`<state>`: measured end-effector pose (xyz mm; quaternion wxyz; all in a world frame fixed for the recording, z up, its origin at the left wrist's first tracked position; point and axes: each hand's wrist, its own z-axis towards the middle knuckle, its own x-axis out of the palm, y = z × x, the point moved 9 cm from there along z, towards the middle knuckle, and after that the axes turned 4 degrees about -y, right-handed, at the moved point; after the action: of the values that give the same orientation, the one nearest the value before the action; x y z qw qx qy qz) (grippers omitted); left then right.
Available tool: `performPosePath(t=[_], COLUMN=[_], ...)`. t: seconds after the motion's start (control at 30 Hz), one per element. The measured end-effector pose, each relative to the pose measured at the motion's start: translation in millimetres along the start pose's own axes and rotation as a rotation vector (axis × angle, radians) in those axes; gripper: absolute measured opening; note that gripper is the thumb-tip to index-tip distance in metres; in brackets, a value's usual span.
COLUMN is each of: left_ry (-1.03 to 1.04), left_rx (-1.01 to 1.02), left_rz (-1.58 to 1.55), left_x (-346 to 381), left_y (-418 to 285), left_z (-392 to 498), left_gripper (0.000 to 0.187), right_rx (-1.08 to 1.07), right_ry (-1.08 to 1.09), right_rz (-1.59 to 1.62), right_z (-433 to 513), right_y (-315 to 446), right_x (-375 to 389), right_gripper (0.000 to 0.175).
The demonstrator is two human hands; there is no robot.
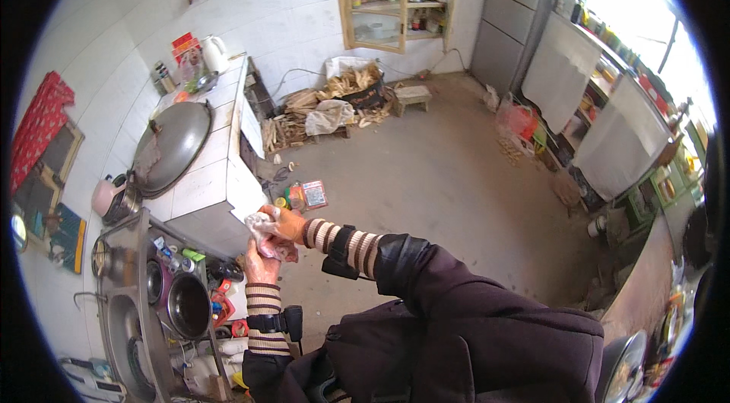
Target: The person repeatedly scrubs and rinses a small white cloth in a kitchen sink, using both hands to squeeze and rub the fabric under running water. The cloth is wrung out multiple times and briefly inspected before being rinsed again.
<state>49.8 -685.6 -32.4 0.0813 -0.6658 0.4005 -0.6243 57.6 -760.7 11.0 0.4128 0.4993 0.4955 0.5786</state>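
Note:
A crumpled white and pink cloth (278, 247) is bunched between my two hands, held over the floor beside the corner of the tiled stove. My left hand (261, 267) grips it from below, at the end of a striped sleeve. From the upper right, my right hand (290, 226) closes on the same cloth. The fingers partly hide it. On the white-tiled stove (197, 189) a big domed metal wok lid (174, 146) covers the wok.
At lower left stands a metal sink unit (126, 323) with a dark pot (189, 306) beside it. Jars and a printed packet (315, 194) lie on the floor by the stove. Farther off are firewood (299, 101), a small stool (413, 96) and a cabinet (373, 9) with its door ajar.

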Motion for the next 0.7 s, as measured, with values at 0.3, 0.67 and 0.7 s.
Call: performPosePath(t=[0.3,0.67,0.7], left_ry=[-0.156,-0.541,-0.485], left_rx=[0.513,0.44,0.453], left_rz=[0.66,0.909,0.883], left_x=[-17.8,-87.7,-82.6], left_y=[-96.3,-114.8,-114.4], left_z=[-54.6,-75.0,-74.9], left_gripper=[0.022,0.033,0.033], right_rx=[-0.022,-0.243,-0.21], right_ry=[0.001,-0.005,-0.057], right_rz=[-0.043,-0.526,-0.645], right_z=[15.4,35.8,36.1], right_y=[16.8,44.5,42.4], right_x=[8.1,21.1,14.3], right_gripper=[0.029,0.044,0.043])
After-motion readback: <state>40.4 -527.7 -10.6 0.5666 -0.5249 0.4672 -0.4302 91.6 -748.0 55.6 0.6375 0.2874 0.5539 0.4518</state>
